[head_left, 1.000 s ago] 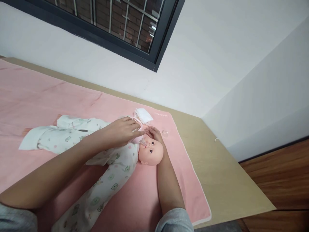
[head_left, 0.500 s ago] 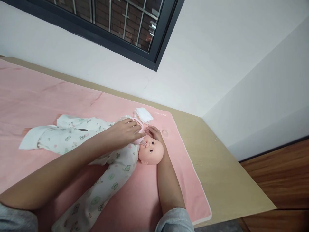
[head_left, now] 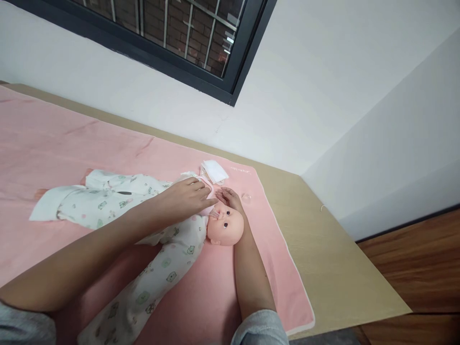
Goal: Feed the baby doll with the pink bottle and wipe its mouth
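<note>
A baby doll [head_left: 230, 229] in white printed clothes lies on its back, head to the right, with a pink bib [head_left: 208, 209] at its neck. Over the doll's upper chest, my left hand [head_left: 190, 194] has bent fingers, the foremost reaching toward the mouth. A small translucent piece [head_left: 214, 212] shows under that finger, touching the mouth; the hand appears to hold it, though its exact kind is unclear. My right hand [head_left: 230, 197] curls around the far side of the doll's head, which rests against my wrist. The palm and some fingertips are hidden.
A folded white cloth [head_left: 214, 171] lies beyond the doll's shoulder. A small clear round item [head_left: 246, 197] sits on the pink mat [head_left: 273, 254] right of my right hand. The wooden board [head_left: 323, 268] runs to a white wall with a dark-framed window [head_left: 230, 91].
</note>
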Demonstrator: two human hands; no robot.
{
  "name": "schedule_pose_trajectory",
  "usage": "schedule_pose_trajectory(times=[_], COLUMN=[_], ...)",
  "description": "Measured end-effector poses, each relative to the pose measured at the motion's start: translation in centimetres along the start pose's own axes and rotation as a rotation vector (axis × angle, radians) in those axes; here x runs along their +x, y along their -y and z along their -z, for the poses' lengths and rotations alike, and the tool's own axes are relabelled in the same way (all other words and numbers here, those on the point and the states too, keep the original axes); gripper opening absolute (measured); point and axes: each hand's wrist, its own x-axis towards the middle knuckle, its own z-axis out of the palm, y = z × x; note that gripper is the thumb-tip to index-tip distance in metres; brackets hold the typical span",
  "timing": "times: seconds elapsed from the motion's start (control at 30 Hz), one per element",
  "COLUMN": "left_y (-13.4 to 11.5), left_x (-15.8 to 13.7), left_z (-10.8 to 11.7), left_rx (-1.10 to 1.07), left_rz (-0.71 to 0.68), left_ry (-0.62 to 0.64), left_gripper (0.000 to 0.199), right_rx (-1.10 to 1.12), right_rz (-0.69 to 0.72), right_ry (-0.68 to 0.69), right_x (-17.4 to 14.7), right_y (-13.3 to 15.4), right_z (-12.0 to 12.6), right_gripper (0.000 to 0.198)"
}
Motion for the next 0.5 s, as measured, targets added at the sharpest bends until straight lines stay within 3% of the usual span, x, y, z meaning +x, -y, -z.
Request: schedule_pose_trajectory(times=[0.5], left_y=[-0.04], left_x=[0.07], left_z=[0.32], left_rx=[0.007], left_rz=[0.001], left_ry=[0.066], left_gripper=[0.044], right_rx=[-0.012], right_rz=[0.014], right_ry=[-0.007], right_x=[-0.04], right_y=[0.1], right_z=[-0.2], right_gripper=[0.031])
